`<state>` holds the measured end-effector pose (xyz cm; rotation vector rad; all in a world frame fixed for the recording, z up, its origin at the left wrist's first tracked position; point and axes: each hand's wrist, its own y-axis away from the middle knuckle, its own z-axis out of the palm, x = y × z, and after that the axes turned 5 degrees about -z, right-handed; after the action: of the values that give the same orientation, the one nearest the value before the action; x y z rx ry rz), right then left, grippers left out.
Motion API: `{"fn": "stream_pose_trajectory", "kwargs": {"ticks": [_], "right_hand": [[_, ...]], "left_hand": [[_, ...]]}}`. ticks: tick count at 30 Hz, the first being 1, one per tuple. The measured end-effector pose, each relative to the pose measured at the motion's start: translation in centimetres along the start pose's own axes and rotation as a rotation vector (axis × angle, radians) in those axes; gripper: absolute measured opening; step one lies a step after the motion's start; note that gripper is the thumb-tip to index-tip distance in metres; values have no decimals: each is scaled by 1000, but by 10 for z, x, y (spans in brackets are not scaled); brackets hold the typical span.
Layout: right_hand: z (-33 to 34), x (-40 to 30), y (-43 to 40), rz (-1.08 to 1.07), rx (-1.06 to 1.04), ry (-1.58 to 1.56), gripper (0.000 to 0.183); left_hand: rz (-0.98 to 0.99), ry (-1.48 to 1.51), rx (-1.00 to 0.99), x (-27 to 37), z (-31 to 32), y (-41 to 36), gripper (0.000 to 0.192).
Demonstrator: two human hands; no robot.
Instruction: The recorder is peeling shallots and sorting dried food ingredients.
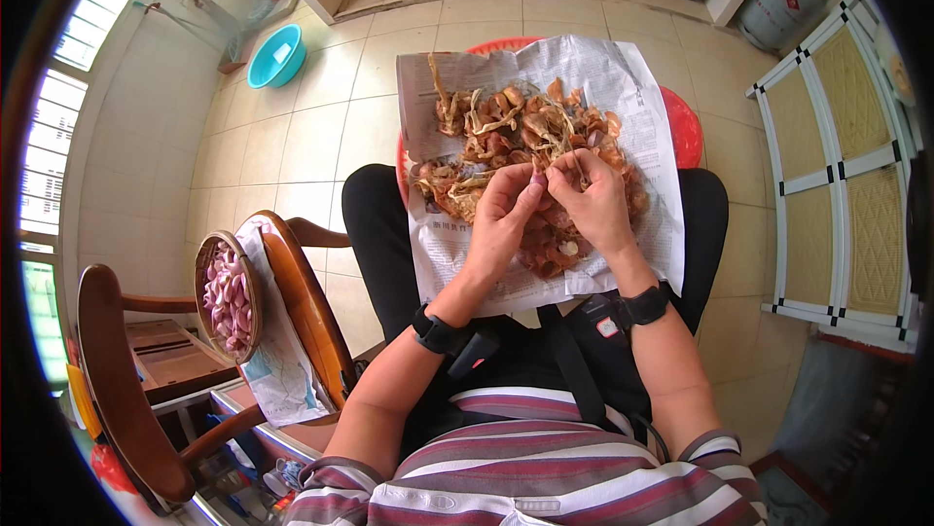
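Note:
A small purple shallot (pixel 538 179) is pinched between the thumb and fingers of my left hand (pixel 503 205). Close beside it, my right hand (pixel 595 197) has its fingers curled in, with a thin dark strip (pixel 581 167) running between them; whether that is a blade or a dried stalk I cannot tell. Beneath both hands, unpeeled shallots (pixel 503 106) with dry stalks and loose brown skins (pixel 558 238) are heaped on a spread newspaper (pixel 635 95). The newspaper lies over a red plastic basket (pixel 503 44) between my knees.
At my left, a woven basket (pixel 252 300) of peeled shallots (pixel 228 296) sits on paper (pixel 281 373) on a wooden chair (pixel 314 307). A turquoise basin (pixel 295 70) stands on the tiled floor. A red stool (pixel 682 128), a white-framed cabinet (pixel 839 168) and a gas cylinder (pixel 784 4) are rightward.

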<state>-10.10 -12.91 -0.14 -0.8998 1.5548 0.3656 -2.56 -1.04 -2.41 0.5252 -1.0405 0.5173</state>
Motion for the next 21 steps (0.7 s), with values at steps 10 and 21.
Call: {"fn": "stream_pose_trajectory", "kwargs": {"ticks": [10, 21], "right_hand": [[-3, -11, -1, -2, -12, 47, 8], [0, -8, -1, -89, -43, 123, 10]], "left_hand": [[2, 13, 22, 1, 2, -1, 24], [10, -39, 68, -6, 0, -1, 27]]}}
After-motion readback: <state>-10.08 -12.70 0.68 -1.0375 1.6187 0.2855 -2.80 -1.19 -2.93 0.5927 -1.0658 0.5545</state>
